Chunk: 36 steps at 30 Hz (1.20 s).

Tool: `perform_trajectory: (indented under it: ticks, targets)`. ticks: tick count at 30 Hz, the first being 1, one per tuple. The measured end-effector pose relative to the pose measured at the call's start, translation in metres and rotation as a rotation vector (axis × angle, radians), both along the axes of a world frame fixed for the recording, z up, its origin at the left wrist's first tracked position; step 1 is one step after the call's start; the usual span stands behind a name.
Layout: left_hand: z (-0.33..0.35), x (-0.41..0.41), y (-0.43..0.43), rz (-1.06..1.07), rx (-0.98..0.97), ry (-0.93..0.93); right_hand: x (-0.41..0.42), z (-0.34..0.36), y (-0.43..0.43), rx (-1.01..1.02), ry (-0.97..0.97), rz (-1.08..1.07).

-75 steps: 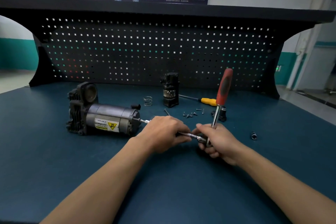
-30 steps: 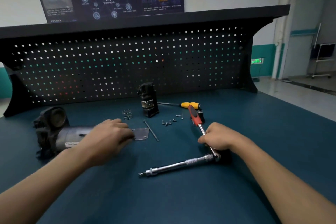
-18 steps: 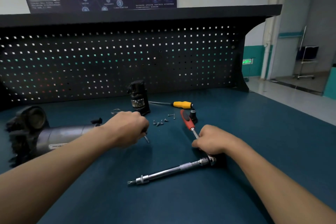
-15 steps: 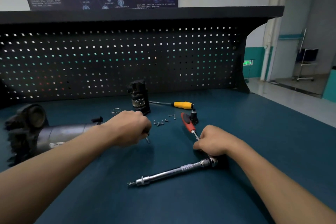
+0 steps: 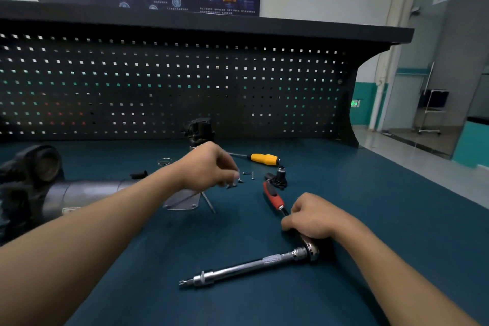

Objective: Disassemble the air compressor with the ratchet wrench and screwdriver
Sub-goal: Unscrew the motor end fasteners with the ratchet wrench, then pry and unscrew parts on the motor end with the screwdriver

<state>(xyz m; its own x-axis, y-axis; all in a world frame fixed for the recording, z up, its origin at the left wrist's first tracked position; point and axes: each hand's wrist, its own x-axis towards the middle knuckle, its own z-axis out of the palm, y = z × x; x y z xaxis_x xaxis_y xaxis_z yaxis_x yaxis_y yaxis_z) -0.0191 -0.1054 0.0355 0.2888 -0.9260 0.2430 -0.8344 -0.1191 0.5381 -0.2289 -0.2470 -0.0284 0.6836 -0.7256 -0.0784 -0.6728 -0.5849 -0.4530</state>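
Likely parking a fastener: left hand (image 5: pixel 209 169) hovers curled over loose screws (image 5: pixel 244 177) (grip contents unclear), right hand (image 5: pixel 313 216) grips the ratchet wrench (image 5: pixel 272 196); next, seat it on the air compressor (image 5: pixel 79 193).

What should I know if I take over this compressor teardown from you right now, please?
Left hand: hovers over the loose screws, fingers curled; too blurred to tell whether it pinches one.
Right hand: grips the ratchet wrench near its head; the extension bar lies flat on the bench.
Compressor lies at left; screwdriver at the back.
Done: cover plate, long bolt, spring and screws are off.
Left: compressor body is in one piece, so likely more fasteners to undo.
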Motion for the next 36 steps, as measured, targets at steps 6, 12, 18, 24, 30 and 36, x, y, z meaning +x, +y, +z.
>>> perform_trajectory:
  ticks: [6,12,18,24,30,36]
  targets:
    - [-0.008,0.039,-0.021,0.468,-0.3,0.438,-0.012,0.005,-0.015,-0.016,-0.017,-0.096]
    - [-0.038,0.075,-0.027,0.745,-0.242,0.541,-0.015,0.01,-0.013,-0.138,0.07,-0.246]
    - [-0.053,0.077,-0.043,0.881,-0.015,0.248,-0.012,0.007,-0.004,-0.168,0.049,-0.312]
    - [-0.041,0.073,-0.032,0.842,0.114,-0.043,-0.014,0.008,-0.01,-0.154,0.044,-0.282]
    - [0.04,0.098,0.081,0.418,0.326,-0.465,-0.012,0.015,-0.007,-0.261,-0.441,-0.19]
    - [0.025,0.107,0.138,0.356,0.776,-0.442,0.026,0.01,0.068,-0.218,-0.734,0.199]
